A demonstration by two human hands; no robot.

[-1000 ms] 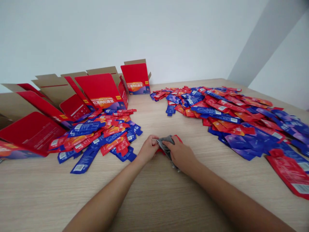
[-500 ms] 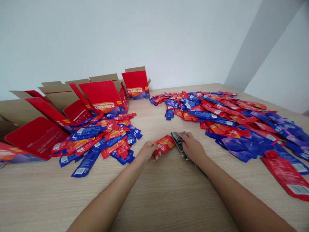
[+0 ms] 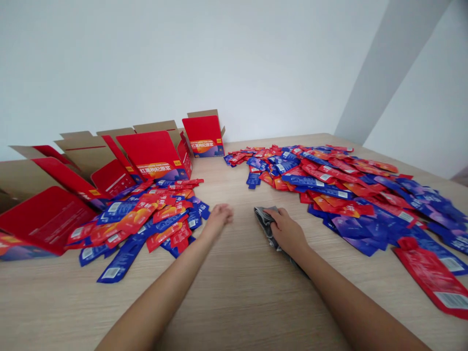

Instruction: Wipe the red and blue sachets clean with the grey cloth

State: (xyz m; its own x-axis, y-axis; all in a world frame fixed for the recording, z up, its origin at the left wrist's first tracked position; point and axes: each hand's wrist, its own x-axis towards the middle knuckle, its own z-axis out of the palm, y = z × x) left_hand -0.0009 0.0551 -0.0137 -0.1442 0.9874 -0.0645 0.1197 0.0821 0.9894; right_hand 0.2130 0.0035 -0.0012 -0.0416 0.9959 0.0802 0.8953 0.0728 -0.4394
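Note:
My left hand (image 3: 220, 217), slightly blurred, is over the table just right of the left heap of red and blue sachets (image 3: 161, 209). Its fingers are partly curled, and no sachet shows in them. A crumpled dark grey cloth (image 3: 266, 220) is gripped in my right hand (image 3: 287, 231) near the middle of the table. Beyond and to the right of that hand spreads a larger heap of red and blue sachets (image 3: 351, 185).
Open red cartons (image 3: 153, 151) stand along the left side, and one more carton (image 3: 204, 136) is at the back by the wall (image 3: 278, 63). One red sachet (image 3: 431, 273) lies at the right front of the wooden table (image 3: 241, 312).
The red sachet in my left hand has been let go, and an orange-red sachet now lies on top of the left heap. My left hand has moved slightly left. My right hand still holds the cloth.

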